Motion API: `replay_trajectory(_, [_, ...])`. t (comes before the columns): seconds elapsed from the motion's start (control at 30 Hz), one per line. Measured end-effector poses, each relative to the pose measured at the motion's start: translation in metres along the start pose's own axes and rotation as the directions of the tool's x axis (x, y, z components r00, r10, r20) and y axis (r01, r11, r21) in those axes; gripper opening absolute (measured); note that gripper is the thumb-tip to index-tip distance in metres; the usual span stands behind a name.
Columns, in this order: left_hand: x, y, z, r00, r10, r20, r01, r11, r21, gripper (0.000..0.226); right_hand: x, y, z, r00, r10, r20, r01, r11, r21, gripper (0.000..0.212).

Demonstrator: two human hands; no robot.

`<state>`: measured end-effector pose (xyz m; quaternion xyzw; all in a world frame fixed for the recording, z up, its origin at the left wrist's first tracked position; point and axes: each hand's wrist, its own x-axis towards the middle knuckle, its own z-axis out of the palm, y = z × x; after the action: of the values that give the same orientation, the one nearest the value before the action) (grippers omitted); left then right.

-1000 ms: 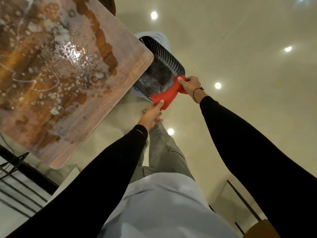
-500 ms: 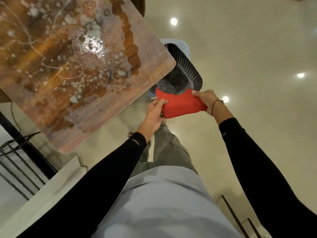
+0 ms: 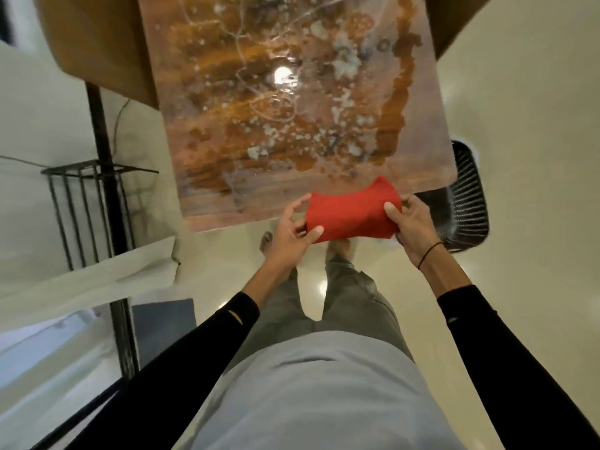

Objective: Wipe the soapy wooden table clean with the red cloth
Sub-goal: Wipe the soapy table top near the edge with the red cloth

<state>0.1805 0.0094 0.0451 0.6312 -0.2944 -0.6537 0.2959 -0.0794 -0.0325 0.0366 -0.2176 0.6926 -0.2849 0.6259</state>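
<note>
The wooden table (image 3: 207, 203) stands straight ahead of me, its top wet and covered with white soap foam and streaks. A folded red cloth (image 3: 352, 214) hangs over the table's near right edge, held between both hands. My left hand (image 3: 293, 228) pinches its left end with thumb and fingers. My right hand (image 3: 407, 224) grips its right end; a thin black band circles that wrist. The cloth's far edge overlaps the table top, and I cannot tell whether it touches the wood.
A black ribbed basket (image 3: 467, 203) sits on the floor just right of the table's near corner. A black metal stand (image 3: 87, 203) and post rise at the left. A brown board (image 3: 97, 43) lies beside the table's far left. My legs stand on glossy cream floor.
I have turned to face the table squarely. Both hands carried the red cloth from above the black basket leftward to the table's near edge, and the cloth is folded flatter.
</note>
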Motion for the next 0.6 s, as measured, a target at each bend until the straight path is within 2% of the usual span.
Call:
replay_trajectory(0.07, [-0.007,0.006,-0.033,0.996,0.085,0.005,-0.084,0.978,0.193,0.079,-0.001,-0.004,0.020,0.991,-0.095,0.089,0.101,0.993,-0.062,0.052])
replay_trajectory(0.13, [-0.015,0.013,-0.060,0.985,0.167,-0.039,-0.135,0.896,0.422,0.070,-0.004,-0.012,0.039,0.955,-0.183,0.234,0.227,0.958,-0.177,0.079])
replay_trajectory(0.17, [-0.020,0.015,-0.073,0.975,0.211,-0.074,-0.143,0.842,0.520,0.065,-0.005,-0.017,0.049,0.934,-0.195,0.299,0.274,0.928,-0.254,0.085])
replay_trajectory(0.23, [-0.029,0.015,-0.096,0.949,0.282,-0.144,-0.131,0.763,0.633,0.059,-0.007,-0.026,0.073,0.909,-0.180,0.376,0.343,0.835,-0.430,0.076])
replay_trajectory(0.3, [-0.035,0.013,-0.116,0.922,0.349,-0.169,-0.133,0.696,0.706,0.058,-0.008,-0.030,0.099,0.907,-0.168,0.387,0.379,0.727,-0.573,0.053])
replay_trajectory(0.4, [-0.040,0.002,-0.142,0.897,0.403,-0.182,-0.120,0.618,0.777,0.057,-0.014,-0.032,0.139,0.892,-0.189,0.411,0.439,0.582,-0.684,0.034])
replay_trajectory(0.47, [-0.042,-0.007,-0.157,0.880,0.407,-0.244,-0.074,0.625,0.777,0.047,-0.019,-0.035,0.161,0.873,-0.221,0.435,0.484,0.504,-0.715,0.019])
replay_trajectory(0.53, [-0.041,-0.015,-0.171,0.863,0.402,-0.307,-0.039,0.657,0.753,0.036,-0.016,-0.033,0.175,0.846,-0.221,0.486,0.530,0.449,-0.719,0.019])
replay_trajectory(0.6, [-0.037,-0.022,-0.187,0.859,0.383,-0.340,-0.047,0.721,0.691,0.034,-0.011,-0.027,0.185,0.808,-0.201,0.553,0.564,0.533,-0.631,0.018])
